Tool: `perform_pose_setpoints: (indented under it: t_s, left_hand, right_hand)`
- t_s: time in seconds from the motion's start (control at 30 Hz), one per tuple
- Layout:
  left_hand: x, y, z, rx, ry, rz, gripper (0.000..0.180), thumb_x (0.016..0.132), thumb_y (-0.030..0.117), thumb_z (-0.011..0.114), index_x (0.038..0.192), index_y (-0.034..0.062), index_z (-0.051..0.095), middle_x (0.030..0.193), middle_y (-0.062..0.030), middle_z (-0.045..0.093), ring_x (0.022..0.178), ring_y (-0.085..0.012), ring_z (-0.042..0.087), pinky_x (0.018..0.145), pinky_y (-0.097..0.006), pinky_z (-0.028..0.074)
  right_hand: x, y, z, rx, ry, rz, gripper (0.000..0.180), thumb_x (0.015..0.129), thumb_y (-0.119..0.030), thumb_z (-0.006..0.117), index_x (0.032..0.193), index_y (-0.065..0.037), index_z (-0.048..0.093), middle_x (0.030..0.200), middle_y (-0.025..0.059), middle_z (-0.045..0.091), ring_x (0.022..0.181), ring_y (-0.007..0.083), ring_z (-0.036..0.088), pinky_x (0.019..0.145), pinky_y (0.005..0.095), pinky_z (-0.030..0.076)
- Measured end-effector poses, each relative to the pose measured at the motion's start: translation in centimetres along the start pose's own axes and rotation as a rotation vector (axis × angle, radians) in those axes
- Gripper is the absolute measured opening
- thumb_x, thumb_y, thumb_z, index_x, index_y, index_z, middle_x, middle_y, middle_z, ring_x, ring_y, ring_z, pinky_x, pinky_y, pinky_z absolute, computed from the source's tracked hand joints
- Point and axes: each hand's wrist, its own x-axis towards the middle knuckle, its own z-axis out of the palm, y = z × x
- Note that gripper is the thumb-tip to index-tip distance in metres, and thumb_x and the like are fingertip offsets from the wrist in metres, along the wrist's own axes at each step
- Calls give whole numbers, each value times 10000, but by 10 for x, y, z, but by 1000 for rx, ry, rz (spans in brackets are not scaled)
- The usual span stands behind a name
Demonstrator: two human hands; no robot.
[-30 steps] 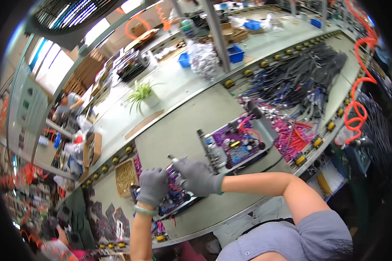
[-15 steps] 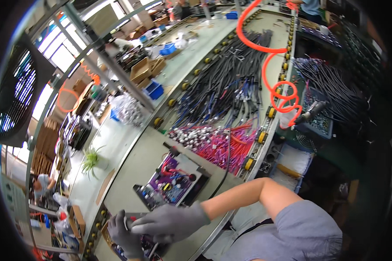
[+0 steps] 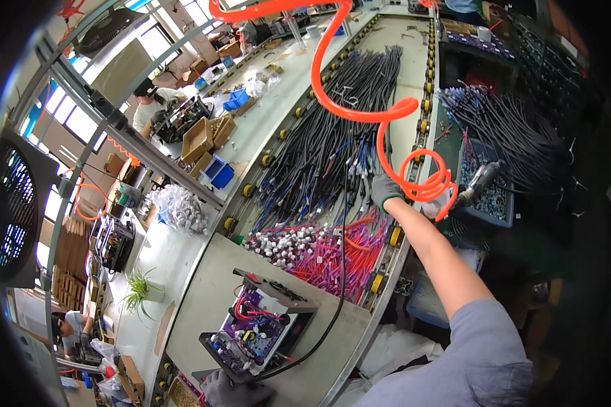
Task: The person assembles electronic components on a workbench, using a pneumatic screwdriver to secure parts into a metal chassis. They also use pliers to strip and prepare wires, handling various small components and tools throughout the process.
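Note:
My right hand (image 3: pixel 385 190), in a grey glove with a green cuff, reaches forward to the right edge of a pile of black cables (image 3: pixel 319 129). Its fingers are bent down among the cable ends and mostly hidden. My left hand (image 3: pixel 229 389), gloved too, is at the bottom edge beside an open-cased electronic device (image 3: pixel 254 325). That hand is partly cut off, and its grip cannot be made out. The device shows a purple circuit board, red wires and black panels. From it a black cable (image 3: pixel 341 292) curves away over the wire pile.
Red and pink wires (image 3: pixel 332 254) with white connectors lie beyond the device. A coiled orange air hose (image 3: pixel 424 176) hangs near my right arm. To the right stand a blue bin (image 3: pixel 489 203) of small parts and more black cables (image 3: pixel 502 129). Roller rails (image 3: pixel 395 236) edge the line.
My right hand has left my left hand and stretched far forward to the cables. The left hand now sits lower, beside the device. The view has shifted.

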Motion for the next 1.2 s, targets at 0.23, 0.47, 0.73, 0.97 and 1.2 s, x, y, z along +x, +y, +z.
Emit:
perform_pose_setpoints:
  t_s: [0.23, 0.47, 0.73, 0.97, 1.2]
  left_hand:
    - [-8, -1, -15, 98, 4, -3, 213, 825, 289, 609, 772, 84, 638, 754, -111, 647, 746, -335, 609, 716, -452, 468]
    - [-2, 13, -21, 41, 44, 44, 208, 859, 265, 596, 754, 92, 643, 720, -106, 641, 686, -335, 606, 672, -469, 465]
    - [-9, -2, -10, -9, -74, -128, 179, 737, 166, 621, 870, 49, 643, 823, -135, 627, 833, -355, 593, 758, -459, 467]
    - [32, 20, -48, -231, 355, -48, 442, 750, 59, 652, 1189, 68, 592, 1178, -184, 596, 1013, -397, 601, 863, -451, 502]
    - [89, 61, -60, -398, 473, 171, 414, 780, 72, 671, 1189, 83, 609, 1175, -172, 612, 1028, -346, 624, 867, -408, 510]
  right_hand:
    - [5, 5, -37, 392, -91, -72, 308, 861, -100, 561, 1155, -43, 629, 1049, 151, 639, 786, 240, 591, 626, 374, 459]
    - [-49, -26, -96, 1535, -252, -120, 329, 907, -100, 557, 1233, -69, 591, 974, 75, 639, 574, 96, 526, 455, 212, 398]
    - [-171, -102, -240, 950, 148, -1340, 246, 843, -196, 652, 1086, -155, 657, 823, 38, 675, 662, 199, 670, 561, 331, 519]
    - [-172, -162, -197, 924, 23, -1573, 215, 813, -201, 706, 989, -85, 669, 831, 121, 630, 804, 328, 637, 721, 404, 515]
    - [-191, -158, -182, 607, -69, -1618, 170, 829, -191, 674, 975, -112, 635, 787, 100, 624, 715, 335, 625, 628, 429, 495]
